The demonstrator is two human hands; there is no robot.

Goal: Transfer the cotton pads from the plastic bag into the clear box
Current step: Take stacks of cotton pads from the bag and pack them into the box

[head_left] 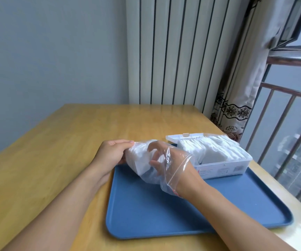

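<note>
A clear plastic bag [175, 176] is held above the left end of the blue tray [182, 211]. My left hand [112, 153] grips the bag's closed end from outside. My right hand [166, 160] is inside the bag up to the wrist, with its fingers curled round a white stack of cotton pads [139, 160]. The clear box [222, 167] stands open on the tray's far right part, its lid [182, 137] tipped back. Several rows of white pads [211, 149] fill the box.
The tray lies on a wooden table [55, 151]. A white radiator [173, 51] stands behind the table, and a curtain [245, 78] and a window railing [281, 124] are to the right. The table's right edge runs close to the tray.
</note>
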